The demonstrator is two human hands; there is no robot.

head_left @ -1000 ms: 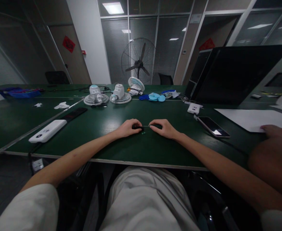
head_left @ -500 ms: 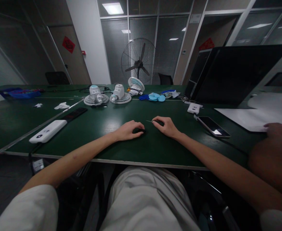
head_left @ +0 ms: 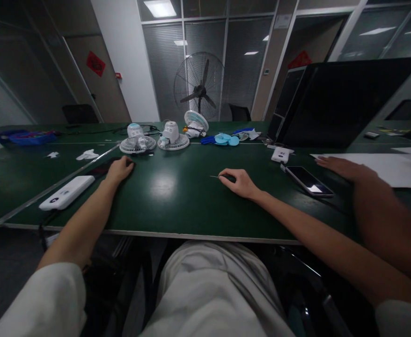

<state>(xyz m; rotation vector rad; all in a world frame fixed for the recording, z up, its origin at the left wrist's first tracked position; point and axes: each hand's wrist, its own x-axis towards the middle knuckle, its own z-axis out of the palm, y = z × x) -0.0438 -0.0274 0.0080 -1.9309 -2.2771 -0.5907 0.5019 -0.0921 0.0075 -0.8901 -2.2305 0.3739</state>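
My right hand [head_left: 238, 182] is closed in a pinch over the middle of the green table. A thin tool [head_left: 214, 176] with a fine metal shaft juts out to the left from its fingertips, and a dark part of it shows under the curled fingers. Farther left, my left hand [head_left: 119, 169] rests with curled fingers at the far end of a dark, flat, phone-like object [head_left: 102, 167]. Something black shows at its fingertips, too hidden to name. A white device [head_left: 67, 193] with a round dark button lies nearer me, beside that forearm.
Three small white fans [head_left: 173, 136] stand toward the back, with light-blue fan blades [head_left: 226, 139] to their right. A smartphone [head_left: 309, 180] and a small white box [head_left: 281, 154] lie at right. Another person's hand [head_left: 342, 168] touches white paper [head_left: 395, 171]. A large black monitor [head_left: 349, 103] stands behind.
My left hand has swung left, from beside my right hand to the dark flat object. My right hand keeps its pinch on the thin tool. The other person's hand has reached farther over the paper.
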